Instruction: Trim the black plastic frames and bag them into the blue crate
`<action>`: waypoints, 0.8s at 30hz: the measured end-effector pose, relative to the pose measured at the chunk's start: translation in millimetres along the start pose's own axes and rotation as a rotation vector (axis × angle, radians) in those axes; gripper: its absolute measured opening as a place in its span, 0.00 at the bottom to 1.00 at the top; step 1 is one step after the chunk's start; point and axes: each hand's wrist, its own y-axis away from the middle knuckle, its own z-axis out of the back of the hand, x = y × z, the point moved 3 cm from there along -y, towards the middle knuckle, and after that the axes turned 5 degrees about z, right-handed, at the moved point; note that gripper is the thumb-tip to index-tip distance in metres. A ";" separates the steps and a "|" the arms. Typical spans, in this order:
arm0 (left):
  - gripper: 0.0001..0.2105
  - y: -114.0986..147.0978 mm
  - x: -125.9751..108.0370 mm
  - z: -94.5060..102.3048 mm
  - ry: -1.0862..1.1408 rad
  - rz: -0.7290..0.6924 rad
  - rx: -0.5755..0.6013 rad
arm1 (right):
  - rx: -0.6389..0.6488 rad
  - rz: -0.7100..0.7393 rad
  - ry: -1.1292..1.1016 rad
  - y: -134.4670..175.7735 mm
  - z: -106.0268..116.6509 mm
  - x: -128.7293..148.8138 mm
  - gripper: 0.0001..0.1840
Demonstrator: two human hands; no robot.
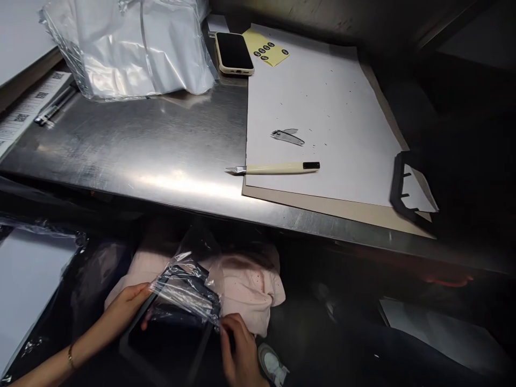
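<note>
Below the table's front edge, over my lap, a black frame point(128, 338) sits partly inside a clear plastic bag point(187, 298). Its upper end is covered by the crinkled film, while its lower end sticks out. My left hand point(131, 301) pinches the bag and the frame's left side. On the other side, my right hand point(239, 344) has its fingers closed on the bag's edge near the frame's right side. Another black frame point(399, 185) lies at the right end of the table, over the corner of a white sheet point(298, 102).
The metal table point(121, 156) carries a stack of clear bags point(141, 51), a phone point(234, 52) and a yellow sticker sheet point(268, 48). A nail clipper point(288, 136) and a craft knife point(278, 169) lie on the sheet among dark specks. Pens point(55, 106) are at left.
</note>
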 end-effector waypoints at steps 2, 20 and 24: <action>0.18 -1.5 4.4 6.1 -0.007 0.032 -0.003 | 0.047 0.001 -0.072 13.7 -9.5 13.2 0.20; 0.16 47.5 -17.2 -12.6 0.111 0.048 0.185 | 0.363 0.011 -0.180 -66.1 -9.9 56.4 0.20; 0.15 63.4 13.5 -7.7 0.023 0.105 0.200 | 0.545 0.058 -0.172 -37.2 -52.8 62.2 0.22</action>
